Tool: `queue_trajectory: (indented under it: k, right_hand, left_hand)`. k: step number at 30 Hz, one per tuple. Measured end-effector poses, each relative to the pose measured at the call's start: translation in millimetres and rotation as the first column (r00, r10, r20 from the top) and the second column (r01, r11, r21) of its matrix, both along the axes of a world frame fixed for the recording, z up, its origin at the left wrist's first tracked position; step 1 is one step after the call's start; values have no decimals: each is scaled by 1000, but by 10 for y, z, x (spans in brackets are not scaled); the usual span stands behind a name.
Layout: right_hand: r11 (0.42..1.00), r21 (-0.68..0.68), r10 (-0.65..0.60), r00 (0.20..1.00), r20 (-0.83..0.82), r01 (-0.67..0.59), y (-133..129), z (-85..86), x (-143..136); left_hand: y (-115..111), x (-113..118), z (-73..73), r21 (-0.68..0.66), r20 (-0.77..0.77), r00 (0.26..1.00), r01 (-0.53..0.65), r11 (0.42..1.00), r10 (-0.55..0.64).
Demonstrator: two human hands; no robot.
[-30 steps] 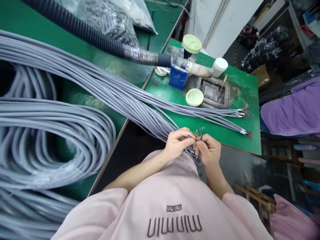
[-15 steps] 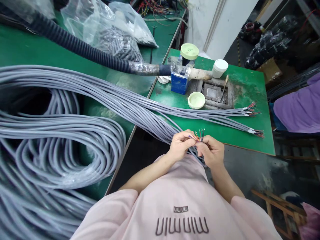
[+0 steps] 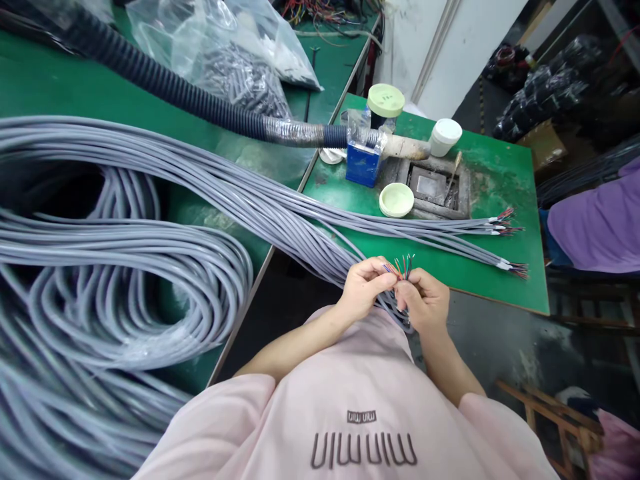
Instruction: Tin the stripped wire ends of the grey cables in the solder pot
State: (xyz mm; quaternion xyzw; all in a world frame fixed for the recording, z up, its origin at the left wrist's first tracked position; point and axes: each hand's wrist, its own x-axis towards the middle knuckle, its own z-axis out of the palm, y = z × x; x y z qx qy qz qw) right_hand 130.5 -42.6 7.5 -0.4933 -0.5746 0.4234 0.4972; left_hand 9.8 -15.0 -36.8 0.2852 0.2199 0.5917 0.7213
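Just off the near edge of the small green table [image 3: 517, 180], the left hand [image 3: 367, 290] and right hand [image 3: 426, 300] both pinch a fan of thin coloured wires [image 3: 404, 269] between thumb and fingers. Grey cables [image 3: 320, 250] run in from the left toward the hands; others lie along the table, their wire ends [image 3: 517, 269] by its right edge. Beyond sit a pale dish [image 3: 397, 200] and a grimy square frame [image 3: 465, 195], with a blue box [image 3: 363, 165] near the left edge, a white tub [image 3: 445, 139] near the far one.

On the pale pink fabric shirt [image 3: 325, 393], the large dark lettering [image 3: 364, 451] and the small dark rectangular patch [image 3: 361, 417] seem to read "MIN MIN", upside down. Marks on the round pale-green lid [image 3: 386, 100] are unreadable.
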Motion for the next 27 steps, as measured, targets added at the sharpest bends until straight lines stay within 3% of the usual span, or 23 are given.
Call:
queue_trajectory:
  k: [9,21,27]
  right_hand:
    - [1000,-10,-10,1000,15,10,15,-24,-2]
    - [997,-49,-60,997,41,62,38,-36,-32]
    - [996,-56,-65,998,24,66,49,-47,-42]
  left_hand:
    - [8,-38,29,-23,-57,998,22,999,-23]
    - [85,-109,231,-97,-45,995,-94,991,90]
    - [88,-104,248,-166,-80,993,-103,981,91]
